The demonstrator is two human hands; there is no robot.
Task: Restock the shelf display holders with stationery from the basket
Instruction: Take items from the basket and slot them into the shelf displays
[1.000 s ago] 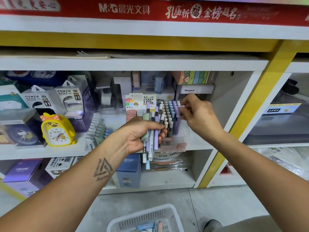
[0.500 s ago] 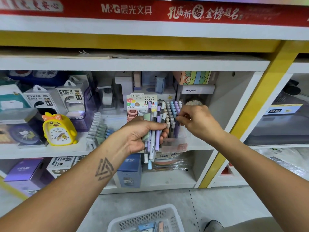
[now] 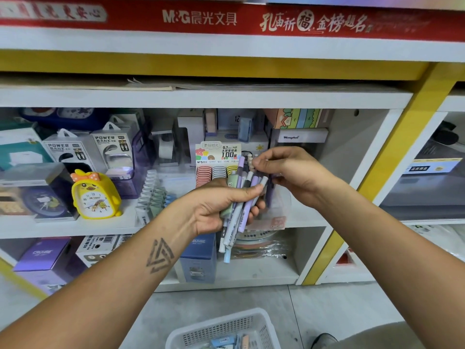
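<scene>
A white shop shelf unit [image 3: 201, 98] with yellow trim fills the frame, under a red printed banner [image 3: 226, 18] along the top edge. The middle shelf carries boxed goods: power bank boxes [image 3: 110, 147] at upper left, a yellow chick-shaped alarm clock [image 3: 94, 196] at centre left, and a row of small folded items beside it. At frame centre stands a clear display holder [image 3: 278, 210] with a printed header card [image 3: 217, 153] behind it; pens stand in it, mostly hidden by the hands.

The left hand [image 3: 216, 206], at frame centre, is curled round a bundle of pens [image 3: 239, 210] in lilac, pale blue, green and white, thumb across the front; the pens slant, lower ends hanging below the fist, upper ends toward the holder. The right hand [image 3: 289, 175], just right of centre, has its fingers curled, with thumb and fingertips pinching at the upper ends of the bundle; which single pen it holds cannot be told.

At the bottom centre a white slotted basket [image 3: 226, 328] sits on the grey floor, with a few pieces of stationery in it. A shoe shows at the lower right
</scene>
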